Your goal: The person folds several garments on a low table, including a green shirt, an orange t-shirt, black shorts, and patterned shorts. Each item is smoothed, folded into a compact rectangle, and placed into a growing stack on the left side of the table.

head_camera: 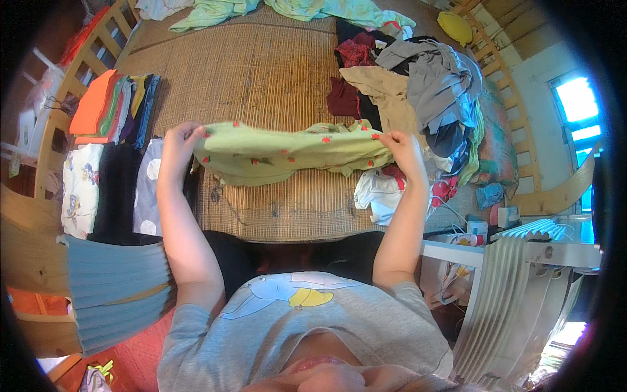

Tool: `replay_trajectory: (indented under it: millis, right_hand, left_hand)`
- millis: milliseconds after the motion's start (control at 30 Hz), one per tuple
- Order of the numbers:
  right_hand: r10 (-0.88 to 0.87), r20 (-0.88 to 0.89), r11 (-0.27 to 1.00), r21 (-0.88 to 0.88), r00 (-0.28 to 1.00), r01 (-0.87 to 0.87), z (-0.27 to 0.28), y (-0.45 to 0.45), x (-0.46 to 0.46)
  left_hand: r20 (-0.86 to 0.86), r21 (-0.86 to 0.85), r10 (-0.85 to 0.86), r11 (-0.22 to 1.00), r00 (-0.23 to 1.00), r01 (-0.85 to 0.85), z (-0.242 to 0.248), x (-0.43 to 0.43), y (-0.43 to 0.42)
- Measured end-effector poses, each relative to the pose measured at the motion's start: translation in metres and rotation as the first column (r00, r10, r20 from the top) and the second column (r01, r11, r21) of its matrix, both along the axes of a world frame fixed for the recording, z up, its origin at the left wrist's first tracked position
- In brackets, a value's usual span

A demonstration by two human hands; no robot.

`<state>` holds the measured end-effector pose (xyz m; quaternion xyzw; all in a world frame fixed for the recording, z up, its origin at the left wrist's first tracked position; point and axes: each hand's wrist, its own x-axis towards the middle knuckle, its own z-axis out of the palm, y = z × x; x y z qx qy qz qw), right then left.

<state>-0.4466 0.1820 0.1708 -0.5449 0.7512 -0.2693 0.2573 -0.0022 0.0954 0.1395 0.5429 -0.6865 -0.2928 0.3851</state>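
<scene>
A light green garment with small red printed motifs (289, 149) stretches sideways between my two hands, above a woven bamboo mat (274, 210). My left hand (182, 137) pinches its left end; my right hand (400, 144) pinches the upper right end. The cloth hangs in loose folds, and its lower edge droops towards the mat. Which kind of garment it is cannot be told. Under my right forearm lies a crumpled white garment (377, 193). Just left of my left forearm is a folded grey garment with white dots (147, 196).
Folded clothes, an orange one (93, 103) among them, stand in rows on the left. A heap of loose clothes (431, 83) lies on the right. Green bedding (323, 10) crosses the far end. Wooden rails (509, 93) flank the mat, and a white table (450, 252) is at right.
</scene>
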Motion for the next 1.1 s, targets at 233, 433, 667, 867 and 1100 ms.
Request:
replay_trajectory:
  millis: [233, 433, 667, 867, 1100]
  right_hand:
    - [0.191, -0.169, 0.979, 0.107, 0.967, -0.174, -0.047, -0.05, -0.037]
    - [0.093, -0.018, 0.943, -0.32, 0.995, -0.094, 0.014, -0.193, -0.027]
    - [-0.238, -0.229, 0.423, -0.899, 0.944, -0.111, 0.18, -0.161, -0.014]
    - [-0.264, -0.402, 0.432, -0.862, 0.877, -0.265, 0.109, -0.088, 0.0]
    - [-0.035, -0.123, 0.912, -0.409, 0.992, -0.019, -0.061, -0.005, 0.016]
  left_hand:
    - [0.025, 0.378, -0.044, 0.925, 0.999, 0.032, -0.021, -0.004, -0.027]
    - [0.147, 0.032, 0.247, 0.967, 0.958, -0.254, 0.057, -0.004, -0.177]
    - [-0.263, -0.763, 0.391, 0.475, 0.882, -0.438, 0.178, -0.003, -0.158]
    - [-0.258, -0.755, 0.498, 0.431, 0.828, -0.495, 0.085, -0.016, -0.045]
    - [0.098, -0.163, 0.32, 0.939, 0.942, -0.302, -0.054, -0.018, 0.054]
